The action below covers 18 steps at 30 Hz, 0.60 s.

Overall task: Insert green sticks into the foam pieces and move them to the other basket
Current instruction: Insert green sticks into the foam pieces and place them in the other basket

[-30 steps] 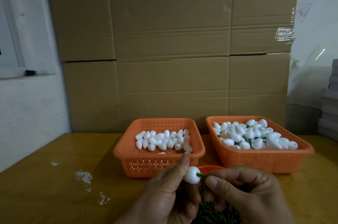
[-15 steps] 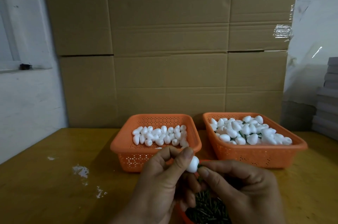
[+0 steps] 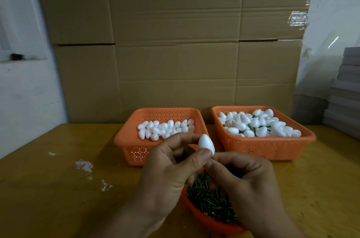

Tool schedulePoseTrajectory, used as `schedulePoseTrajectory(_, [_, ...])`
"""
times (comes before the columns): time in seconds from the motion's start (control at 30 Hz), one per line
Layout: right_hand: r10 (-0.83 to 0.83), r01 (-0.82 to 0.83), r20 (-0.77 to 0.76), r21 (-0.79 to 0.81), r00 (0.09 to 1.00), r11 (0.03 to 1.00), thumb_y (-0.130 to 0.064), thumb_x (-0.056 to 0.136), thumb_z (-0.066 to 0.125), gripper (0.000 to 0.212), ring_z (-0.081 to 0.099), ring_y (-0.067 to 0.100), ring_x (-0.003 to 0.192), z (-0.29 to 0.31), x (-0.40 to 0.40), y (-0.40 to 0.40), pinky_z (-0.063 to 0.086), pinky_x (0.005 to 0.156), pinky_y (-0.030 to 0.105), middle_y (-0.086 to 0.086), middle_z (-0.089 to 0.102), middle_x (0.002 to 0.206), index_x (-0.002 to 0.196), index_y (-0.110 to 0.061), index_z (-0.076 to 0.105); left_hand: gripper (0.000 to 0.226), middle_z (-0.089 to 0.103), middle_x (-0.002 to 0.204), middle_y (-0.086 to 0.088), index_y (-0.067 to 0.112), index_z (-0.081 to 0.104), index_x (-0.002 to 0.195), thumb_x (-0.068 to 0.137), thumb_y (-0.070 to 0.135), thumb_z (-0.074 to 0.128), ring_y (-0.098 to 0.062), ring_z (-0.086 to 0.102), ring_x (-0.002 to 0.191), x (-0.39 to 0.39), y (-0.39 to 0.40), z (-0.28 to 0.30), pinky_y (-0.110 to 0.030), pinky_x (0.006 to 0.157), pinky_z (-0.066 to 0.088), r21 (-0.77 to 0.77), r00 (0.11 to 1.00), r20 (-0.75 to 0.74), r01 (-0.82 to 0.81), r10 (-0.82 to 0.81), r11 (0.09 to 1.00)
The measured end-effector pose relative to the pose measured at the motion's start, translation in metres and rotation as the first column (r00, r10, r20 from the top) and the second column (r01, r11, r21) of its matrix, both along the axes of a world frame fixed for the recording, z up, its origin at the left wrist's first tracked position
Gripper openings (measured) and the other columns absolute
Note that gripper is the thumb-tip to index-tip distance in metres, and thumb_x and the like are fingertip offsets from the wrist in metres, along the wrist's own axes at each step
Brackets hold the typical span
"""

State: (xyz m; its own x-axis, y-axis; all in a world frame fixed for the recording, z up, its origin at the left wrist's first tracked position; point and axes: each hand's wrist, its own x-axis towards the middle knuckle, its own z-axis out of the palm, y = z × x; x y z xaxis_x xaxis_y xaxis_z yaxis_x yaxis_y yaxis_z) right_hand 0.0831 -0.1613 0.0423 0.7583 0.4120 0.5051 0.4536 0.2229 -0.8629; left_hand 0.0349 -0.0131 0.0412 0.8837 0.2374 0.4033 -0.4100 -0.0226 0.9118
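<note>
A: What is seen nearest?

B: A white foam piece [image 3: 206,144] is pinched, point upward, between the thumb and fingers of the left hand [image 3: 171,167]. The right hand [image 3: 247,181] is curled just beside it, thumb and forefinger brought together at the piece's base; whether a stick is pinched there cannot be told.

A: And beneath the hands?

B: An orange bowl [image 3: 210,222] filled with green sticks [image 3: 208,198] is set on the wooden table [image 3: 58,198].

A: Farther back?

B: Two orange baskets are placed side by side. Plain foam pieces are held in the left basket [image 3: 126,140]; in the right basket [image 3: 272,150], foam pieces with green stems are piled. Cardboard boxes [image 3: 175,43] are stacked behind.
</note>
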Motion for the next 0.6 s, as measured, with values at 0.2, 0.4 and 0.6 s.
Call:
schedulePoseTrajectory(0.2, [0.053,-0.051,-0.063,0.036,0.997,0.998,-0.025,0.071,0.074,0.012,0.056,0.004,0.043,0.0015,-0.0001,0.0004,0.042,0.044,0.013,0.006,0.068,0.054,0.076,-0.017,0.081,0.030,0.057,0.065,-0.002,0.026,0.077,0.106,0.077,0.037,0.078,-0.007,0.050,0.056,0.0010,0.0005,0.0003,-0.017,0.054,0.043,0.025,1.000,0.022,0.007,-0.007,1.000])
schedulePoseTrajectory(0.4, [0.095,-0.091,-0.094,0.047,0.991,0.995,-0.026,0.072,0.072,0.012,0.059,0.006,0.046,0.0014,-0.0013,0.0003,0.044,0.046,0.014,0.005,0.070,0.057,0.074,-0.019,0.080,0.021,0.058,0.065,0.005,0.028,0.074,0.104,0.086,0.039,0.070,-0.006,0.050,0.058,0.0015,-0.0027,-0.0025,-0.017,0.058,0.045,0.127,0.997,0.077,-0.023,0.013,0.992])
schedulePoseTrajectory(0.6, [0.097,-0.094,-0.080,0.030,0.992,0.995,-0.029,0.073,0.072,0.012,0.058,0.004,0.046,-0.0013,0.0006,0.0016,0.044,0.047,0.014,0.004,0.070,0.056,0.074,-0.020,0.081,0.026,0.060,0.066,0.007,0.028,0.073,0.104,0.084,0.045,0.069,-0.004,0.052,0.059,0.0029,-0.0016,-0.0075,-0.017,0.058,0.045,0.146,0.995,0.096,-0.027,0.013,0.989])
